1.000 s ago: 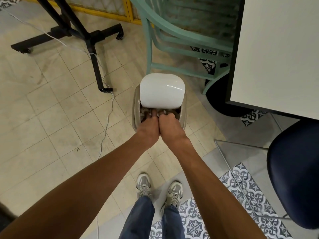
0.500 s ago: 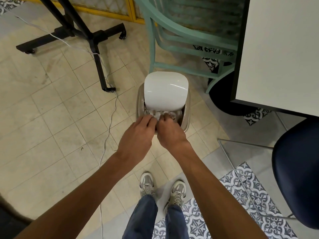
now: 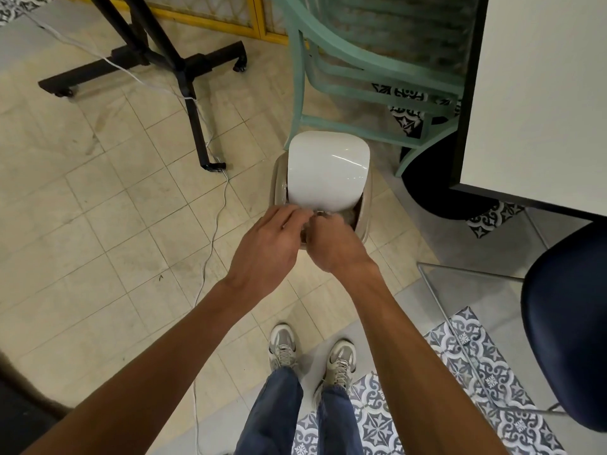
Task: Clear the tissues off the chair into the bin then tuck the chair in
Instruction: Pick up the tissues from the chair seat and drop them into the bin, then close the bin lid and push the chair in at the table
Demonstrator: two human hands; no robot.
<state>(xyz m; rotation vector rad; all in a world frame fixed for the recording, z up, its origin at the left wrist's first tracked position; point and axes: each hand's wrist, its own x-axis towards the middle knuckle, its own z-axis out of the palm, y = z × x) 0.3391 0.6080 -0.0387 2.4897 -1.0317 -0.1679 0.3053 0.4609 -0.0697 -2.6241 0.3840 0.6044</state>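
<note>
White table (image 3: 542, 93) top right, with the navy chair (image 3: 565, 323) below its edge, not under it. Green chair (image 3: 361, 77) stands just behind the bin (image 3: 279, 185); black stand (image 3: 187, 67) is off to the left. The bin's white swing lid (image 3: 328, 172) is tipped. Left hand (image 3: 266, 247) and right hand (image 3: 335, 249) meet over its mouth with fingers curled and tips hidden, so I cannot tell what they grasp. Pale tissues (image 3: 346, 215) show inside the bin, blurred.
</note>
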